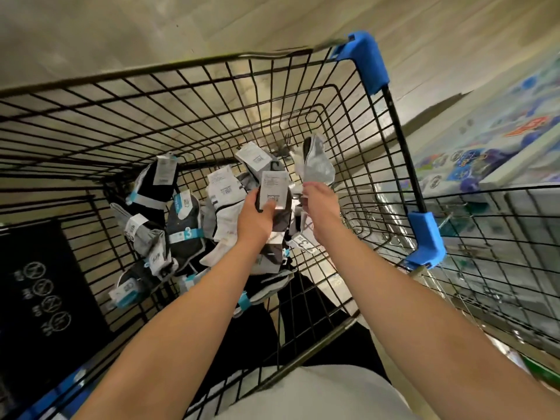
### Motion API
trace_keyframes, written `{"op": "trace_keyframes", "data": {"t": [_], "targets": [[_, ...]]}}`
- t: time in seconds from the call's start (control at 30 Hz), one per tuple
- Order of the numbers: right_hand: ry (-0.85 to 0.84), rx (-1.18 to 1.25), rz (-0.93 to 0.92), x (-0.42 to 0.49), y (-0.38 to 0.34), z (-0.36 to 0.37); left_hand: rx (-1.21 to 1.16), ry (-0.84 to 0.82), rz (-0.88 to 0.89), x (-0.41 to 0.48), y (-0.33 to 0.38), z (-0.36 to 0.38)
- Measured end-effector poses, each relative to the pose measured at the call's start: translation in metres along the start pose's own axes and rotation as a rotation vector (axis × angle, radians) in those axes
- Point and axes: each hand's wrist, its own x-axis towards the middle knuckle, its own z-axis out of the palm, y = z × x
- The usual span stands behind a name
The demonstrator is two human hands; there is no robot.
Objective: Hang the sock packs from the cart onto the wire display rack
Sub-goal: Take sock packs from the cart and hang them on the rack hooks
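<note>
Both my arms reach down into a black wire cart (181,95) with blue corner guards. My left hand (256,216) grips a dark sock pack with a white label (274,189), held upright. My right hand (321,201) pinches the lower edge of a light grey sock pack (318,163) and lifts it above the pile. Several more sock packs (181,219), black, grey and white with teal bands, lie scattered on the cart's floor. A wire display rack (500,237) stands at the right of the cart.
A black child-seat flap with white warning symbols (39,286) sits at the cart's near left. Colourful boxed goods (485,153) lie on a shelf beyond the right wall. Pale floor surrounds the cart. My dark trousers show through the cart's near wall.
</note>
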Motion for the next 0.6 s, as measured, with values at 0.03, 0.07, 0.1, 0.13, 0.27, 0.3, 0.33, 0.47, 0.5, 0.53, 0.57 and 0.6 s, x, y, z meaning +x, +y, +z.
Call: {"op": "trace_keyframes", "data": {"t": [0.03, 0.07, 0.1, 0.13, 0.27, 0.3, 0.33, 0.47, 0.5, 0.53, 0.57, 0.6], "targets": [[-0.055, -0.030, -0.040, -0.011, -0.007, -0.007, 0.008, 0.016, 0.010, -0.007, 0.009, -0.007], [-0.098, -0.063, -0.086, -0.018, -0.012, -0.014, 0.013, 0.034, 0.030, -0.010, 0.014, -0.012], [-0.127, -0.096, -0.123, -0.024, -0.017, -0.019, 0.010, 0.050, 0.041, -0.011, 0.018, -0.017], [-0.139, -0.123, -0.175, -0.035, -0.024, -0.026, 0.000, 0.060, 0.062, -0.015, 0.024, -0.022], [-0.121, -0.177, -0.353, -0.068, -0.046, -0.048, -0.047, 0.099, 0.128, -0.042, 0.051, -0.045], [-0.104, -0.190, -0.381, -0.081, -0.053, -0.050, -0.059, 0.111, 0.148, -0.050, 0.057, -0.050], [-0.074, -0.197, -0.409, -0.091, -0.058, -0.052, -0.075, 0.118, 0.178, -0.058, 0.065, -0.055], [-0.047, -0.079, -0.430, -0.103, -0.056, -0.056, -0.068, 0.120, 0.296, -0.097, 0.093, -0.073], [-0.070, -0.031, -0.425, -0.123, -0.061, -0.056, -0.045, 0.103, 0.341, -0.104, 0.097, -0.076], [-0.083, -0.008, -0.448, -0.149, -0.067, -0.058, -0.034, 0.074, 0.390, -0.116, 0.104, -0.079], [-0.083, 0.000, -0.479, -0.170, -0.071, -0.060, -0.020, 0.036, 0.428, -0.125, 0.109, -0.081], [-0.079, 0.017, -0.519, -0.183, -0.071, -0.061, -0.010, 0.001, 0.466, -0.137, 0.115, -0.082]]}}
